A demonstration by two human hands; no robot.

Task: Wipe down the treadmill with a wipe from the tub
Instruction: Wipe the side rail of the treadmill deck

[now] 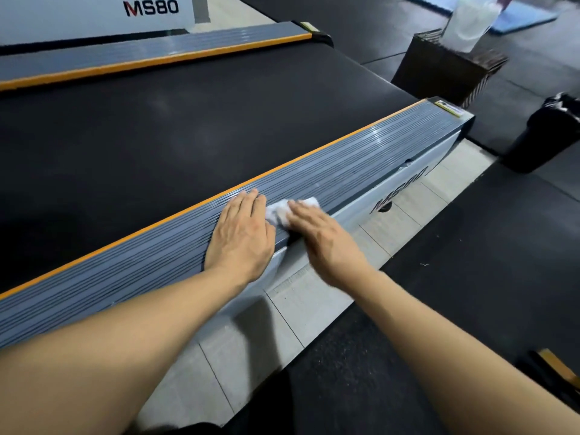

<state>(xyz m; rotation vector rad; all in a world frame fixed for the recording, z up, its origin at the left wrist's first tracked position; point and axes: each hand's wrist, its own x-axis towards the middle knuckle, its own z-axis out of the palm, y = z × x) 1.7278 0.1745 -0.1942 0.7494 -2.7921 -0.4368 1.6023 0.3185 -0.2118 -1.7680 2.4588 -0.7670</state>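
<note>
The treadmill has a wide black belt (188, 127) and a grey ribbed side rail (361, 164) edged in orange. A crumpled white wipe (284, 209) lies on that rail. My right hand (323, 243) presses flat on the wipe with straight fingers, covering its near part. My left hand (241, 233) rests flat on the rail just left of the wipe, its fingertips near the orange edge. At the far right stands a clear wipe tub (470, 23) on a dark wicker box (439, 67).
A black bin (543, 136) with a liner stands on the floor to the right. A second grey rail (150, 54) and an MS80 panel (150, 8) lie beyond the belt. Pale tiles (317, 296) and dark rubber floor mats (470, 246) run beside the treadmill.
</note>
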